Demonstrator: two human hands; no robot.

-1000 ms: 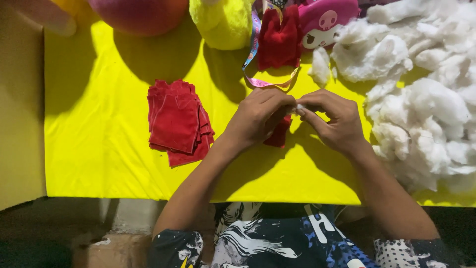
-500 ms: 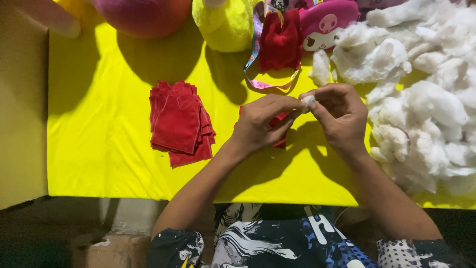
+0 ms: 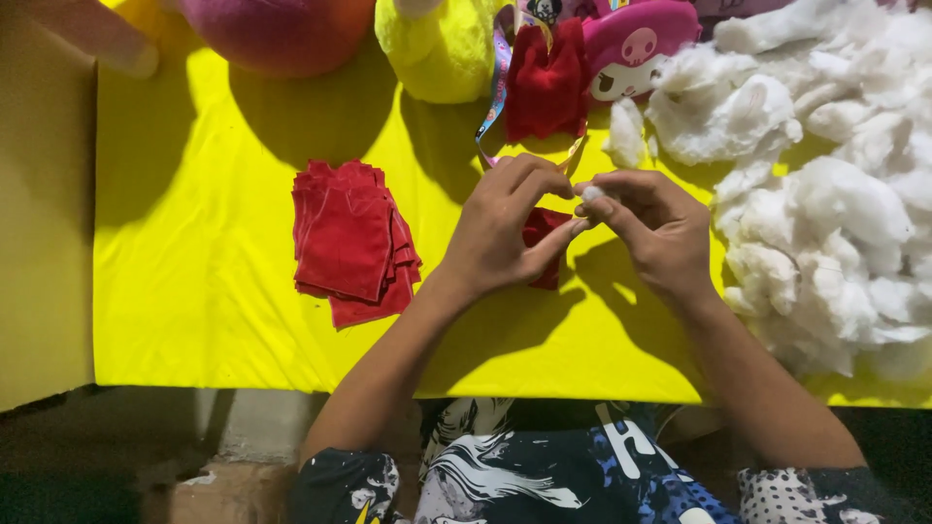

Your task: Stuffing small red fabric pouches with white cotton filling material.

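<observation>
In the head view I see my left hand (image 3: 505, 233) curled, its thumb and fingers closed on a small red fabric piece (image 3: 544, 243) that lies just under the palm, above the table. My right hand (image 3: 655, 233) is right beside it, fingertips almost touching the left ones, and it pinches a small white tuft of stuffing (image 3: 590, 194) between thumb and forefinger.

The work surface is a bright yellow sheet (image 3: 194, 272) spread flat; a plain tan board (image 3: 44, 213) borders it on the left, and dark floor shows below the near edge.

Left of my hands lies a stack of red cut fabric squares (image 3: 351, 243), well apart from them. On the right a big heap of white fibre stuffing (image 3: 825, 213) covers the sheet. At the far edge stand a yellow plush toy (image 3: 437, 49), a pink round plush (image 3: 282, 29), a red fabric pouch (image 3: 546, 82) and a pink plush face with a skull mark (image 3: 636, 49).

The toys are cut off by the top edge. Most of the red piece is hidden by my left hand, so I cannot tell its shape.
</observation>
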